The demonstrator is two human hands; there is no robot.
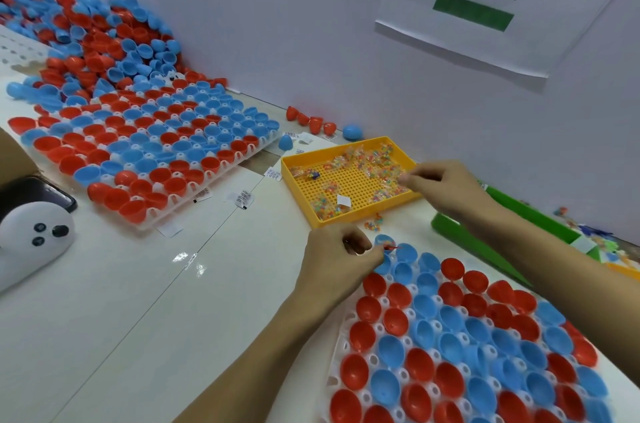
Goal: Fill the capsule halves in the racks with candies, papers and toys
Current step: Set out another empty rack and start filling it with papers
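Note:
A white rack (349, 346) at the lower right holds several red and blue capsule halves (426, 306), open side up. My left hand (337, 258) hovers at the rack's far left corner and pinches a small red piece over a blue half there. My right hand (440, 185) reaches over the right edge of the yellow tray (298, 176), its fingers pinched among the wrapped candy packets (377, 163). A second white rack (207, 182) of capsule halves lies at the left.
Loose red and blue halves (104, 41) are heaped against the wall at the far left. Small printed papers (242, 197) lie between the racks. A green tray (509, 232) with toys sits at the right, and a white device (34, 235) and a phone (38, 192) at the left edge.

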